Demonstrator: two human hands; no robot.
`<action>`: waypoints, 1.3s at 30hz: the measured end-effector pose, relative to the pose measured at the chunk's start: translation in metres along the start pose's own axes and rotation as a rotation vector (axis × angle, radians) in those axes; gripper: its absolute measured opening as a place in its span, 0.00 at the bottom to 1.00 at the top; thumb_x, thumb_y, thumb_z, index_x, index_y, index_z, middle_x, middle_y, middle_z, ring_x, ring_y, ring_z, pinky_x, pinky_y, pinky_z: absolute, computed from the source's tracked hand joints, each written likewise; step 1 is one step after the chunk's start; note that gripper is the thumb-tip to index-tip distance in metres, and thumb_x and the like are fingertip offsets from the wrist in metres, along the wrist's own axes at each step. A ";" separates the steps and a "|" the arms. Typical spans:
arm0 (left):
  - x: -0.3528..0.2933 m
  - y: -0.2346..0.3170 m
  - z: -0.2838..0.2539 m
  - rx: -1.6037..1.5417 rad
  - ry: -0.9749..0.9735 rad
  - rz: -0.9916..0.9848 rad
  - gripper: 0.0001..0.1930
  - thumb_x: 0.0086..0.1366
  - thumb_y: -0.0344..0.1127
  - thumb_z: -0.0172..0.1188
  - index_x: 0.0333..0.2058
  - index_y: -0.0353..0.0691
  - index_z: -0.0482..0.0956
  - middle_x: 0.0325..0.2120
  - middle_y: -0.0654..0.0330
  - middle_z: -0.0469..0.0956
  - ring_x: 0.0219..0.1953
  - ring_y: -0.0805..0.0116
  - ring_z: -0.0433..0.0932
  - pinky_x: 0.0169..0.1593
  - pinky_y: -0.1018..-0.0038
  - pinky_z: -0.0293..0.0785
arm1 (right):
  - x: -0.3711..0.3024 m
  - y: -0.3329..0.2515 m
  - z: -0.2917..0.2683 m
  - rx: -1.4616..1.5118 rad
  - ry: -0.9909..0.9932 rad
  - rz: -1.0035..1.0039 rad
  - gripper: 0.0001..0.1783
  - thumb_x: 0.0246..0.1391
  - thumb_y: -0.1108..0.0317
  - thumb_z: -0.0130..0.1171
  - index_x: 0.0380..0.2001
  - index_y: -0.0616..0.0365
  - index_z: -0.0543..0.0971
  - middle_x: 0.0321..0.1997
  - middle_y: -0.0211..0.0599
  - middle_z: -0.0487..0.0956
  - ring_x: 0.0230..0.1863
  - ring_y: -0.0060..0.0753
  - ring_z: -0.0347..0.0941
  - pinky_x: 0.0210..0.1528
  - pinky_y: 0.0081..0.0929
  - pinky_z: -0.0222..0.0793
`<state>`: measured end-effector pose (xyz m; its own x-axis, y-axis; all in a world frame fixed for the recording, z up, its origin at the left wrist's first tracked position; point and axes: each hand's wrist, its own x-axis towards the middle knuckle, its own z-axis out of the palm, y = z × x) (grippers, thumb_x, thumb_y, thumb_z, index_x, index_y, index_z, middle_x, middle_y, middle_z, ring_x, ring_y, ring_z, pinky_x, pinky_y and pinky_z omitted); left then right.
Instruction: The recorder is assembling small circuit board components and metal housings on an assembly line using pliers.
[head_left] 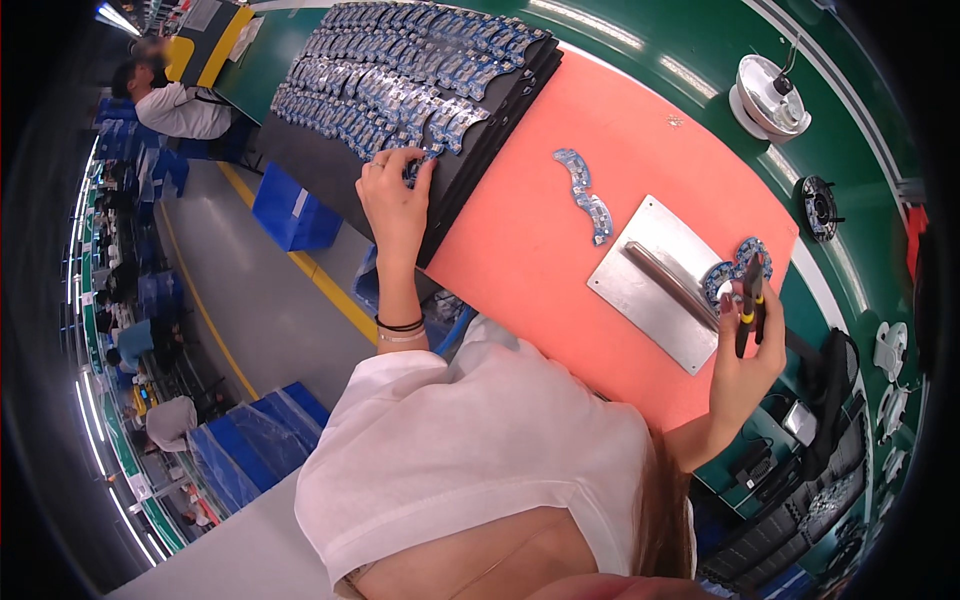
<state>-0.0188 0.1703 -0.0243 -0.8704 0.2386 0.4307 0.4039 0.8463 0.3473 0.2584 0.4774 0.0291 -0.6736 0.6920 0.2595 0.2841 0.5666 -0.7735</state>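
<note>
My left hand [393, 190] is at the near edge of a black tray [330, 180], its fingers curled round a small blue circuit board [411, 172] that they partly hide. Rows of curved blue circuit boards [390, 80] cover the tray. In my right hand [752, 350] is a pair of pliers [750, 305] with black and yellow handles, jaws pointing away from me. Just beyond those fingers, other curved boards [720, 275] lie by the end of a metal plate [650, 260] with a raised bar. Two joined curved boards [583, 195] rest on the orange mat [510, 220].
Small bits [674, 121] lie on the mat's far part. Behind it, a white round housing [770, 100] and a dark round part [819, 208] stand on the green bench [690, 60]. A blue bin [293, 208] sits below the tray; a person [180, 105] works farther left.
</note>
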 end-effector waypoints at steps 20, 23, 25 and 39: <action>0.121 0.337 0.080 -0.708 -0.172 0.893 0.14 0.66 0.39 0.63 0.47 0.41 0.82 0.42 0.53 0.81 0.47 0.53 0.79 0.49 0.61 0.77 | 0.192 0.100 -0.169 -0.939 0.198 -0.372 0.21 0.53 0.67 0.67 0.51 0.54 0.78 0.46 0.42 0.81 0.48 0.51 0.77 0.49 0.44 0.72; 0.152 0.384 0.185 -0.532 -0.272 0.889 0.18 0.66 0.45 0.62 0.51 0.45 0.81 0.46 0.52 0.79 0.50 0.51 0.78 0.52 0.57 0.77 | 0.250 0.129 -0.160 -1.051 0.073 -0.520 0.24 0.49 0.69 0.68 0.52 0.52 0.77 0.45 0.41 0.79 0.50 0.50 0.76 0.51 0.46 0.71; 0.163 0.403 0.238 -0.480 -0.280 0.858 0.17 0.66 0.45 0.62 0.49 0.45 0.81 0.47 0.52 0.79 0.51 0.50 0.78 0.52 0.58 0.76 | 0.278 0.142 -0.145 -1.115 -0.013 -0.542 0.26 0.47 0.69 0.68 0.53 0.51 0.77 0.47 0.38 0.79 0.54 0.46 0.74 0.56 0.43 0.68; 0.158 0.459 0.279 -0.634 -0.339 0.938 0.10 0.67 0.41 0.61 0.39 0.40 0.81 0.45 0.56 0.77 0.49 0.53 0.76 0.51 0.58 0.74 | 0.325 0.174 -0.112 -1.188 -0.139 -0.625 0.23 0.46 0.70 0.66 0.49 0.48 0.79 0.45 0.34 0.78 0.53 0.39 0.75 0.62 0.42 0.66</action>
<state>-0.0493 0.7295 -0.0286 -0.1509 0.8360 0.5276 0.9094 -0.0919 0.4057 0.1652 0.8506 0.0437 -0.9492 0.1677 0.2661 0.2734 0.8581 0.4346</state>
